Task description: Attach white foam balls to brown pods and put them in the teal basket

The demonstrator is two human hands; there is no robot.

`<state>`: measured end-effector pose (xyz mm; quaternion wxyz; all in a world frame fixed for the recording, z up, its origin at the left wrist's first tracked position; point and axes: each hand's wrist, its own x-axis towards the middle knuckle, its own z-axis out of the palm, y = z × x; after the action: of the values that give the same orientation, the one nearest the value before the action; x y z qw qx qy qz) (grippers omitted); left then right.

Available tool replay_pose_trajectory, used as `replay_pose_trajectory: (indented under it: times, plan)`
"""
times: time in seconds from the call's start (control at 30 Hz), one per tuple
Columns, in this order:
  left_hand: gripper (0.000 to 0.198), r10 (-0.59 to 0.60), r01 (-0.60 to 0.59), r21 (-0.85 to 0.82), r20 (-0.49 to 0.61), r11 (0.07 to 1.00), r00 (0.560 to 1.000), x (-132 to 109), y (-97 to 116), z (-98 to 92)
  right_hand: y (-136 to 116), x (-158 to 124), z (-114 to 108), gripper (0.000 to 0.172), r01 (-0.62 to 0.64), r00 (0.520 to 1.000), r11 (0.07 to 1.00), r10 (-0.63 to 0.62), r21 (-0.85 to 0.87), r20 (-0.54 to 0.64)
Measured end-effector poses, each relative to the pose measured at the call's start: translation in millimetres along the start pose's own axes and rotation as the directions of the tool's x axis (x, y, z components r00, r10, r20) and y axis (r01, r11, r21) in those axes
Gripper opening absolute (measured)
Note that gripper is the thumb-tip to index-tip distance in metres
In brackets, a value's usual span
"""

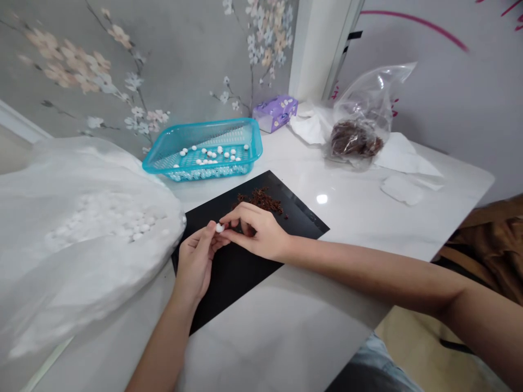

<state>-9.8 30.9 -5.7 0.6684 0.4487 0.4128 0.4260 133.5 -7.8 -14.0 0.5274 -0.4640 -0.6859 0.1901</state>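
A small white ball (219, 227) sits between the fingertips of both hands, above a black mat (237, 277). My left hand (198, 256) pinches it from the left with the thumb and fingers. From the right, the thumb and index finger of my right hand (259, 228) close on the same ball. Whether the right fingertips also hold a tiny brown piece is too small to tell. Just behind my right hand, a loose heap of reddish-brown shreds (263, 200) lies on the mat, partly covered by the hand.
Left of the mat lies a big white bag (93, 283) with many white balls. A blue plastic basket (149, 162) behind holds several more. Further right are a purple tissue pack (280, 111), a clear bag of brown material (355, 139) and white paper (402, 188).
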Motion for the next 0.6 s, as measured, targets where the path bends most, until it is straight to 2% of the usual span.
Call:
replay_pose_trajectory:
  times: [0.13,0.33,0.47,0.6]
  plan:
    - [0.025,-0.001,0.001,0.002,0.008,1.0,1.0,-0.5,1.2,0.7,-0.4,-1.4,2.2,0.016,0.046,0.998,0.999,-0.047,-0.026,-0.031]
    - [0.017,0.0,0.001,-0.016,0.04,1.0,0.999,1.6,0.8,-2.6,2.1,2.0,0.7,0.014,0.034,0.998,0.998,-0.031,0.048,-0.054]
    - [0.017,-0.024,0.025,-0.033,0.035,0.999,0.999,1.3,2.4,-2.1,-0.9,4.3,-3.0,0.019,0.0,1.0,0.988,0.002,0.152,-0.013]
    - [0.017,-0.031,0.031,-0.015,0.036,0.999,0.999,0.4,3.1,-0.6,-0.8,6.6,-2.3,0.014,-0.044,0.997,0.982,0.053,0.185,-0.048]
